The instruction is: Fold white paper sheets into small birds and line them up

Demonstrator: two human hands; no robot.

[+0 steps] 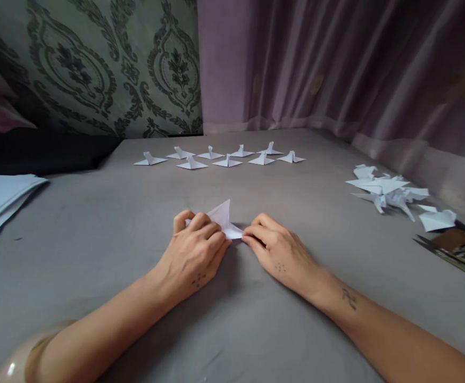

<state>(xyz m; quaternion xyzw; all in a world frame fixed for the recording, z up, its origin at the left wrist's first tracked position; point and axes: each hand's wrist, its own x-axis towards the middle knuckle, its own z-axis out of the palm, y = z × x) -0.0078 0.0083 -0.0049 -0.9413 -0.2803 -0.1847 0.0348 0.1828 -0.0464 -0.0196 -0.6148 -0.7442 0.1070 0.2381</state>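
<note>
Between my two hands, near the middle of the grey surface, is a folded white paper figure with one pointed flap standing up. My left hand is closed around its left part, and the fingers cover much of the paper there. At the other end, my right hand pinches the figure's low right tip between thumb and fingers. The folds under my left fingers are hidden.
Several folded white paper figures stand in two rows toward the back. To the right lies a heap of folded paper pieces, with scissors close by. A stack of white paper sheets rests at the left, before a black cloth.
</note>
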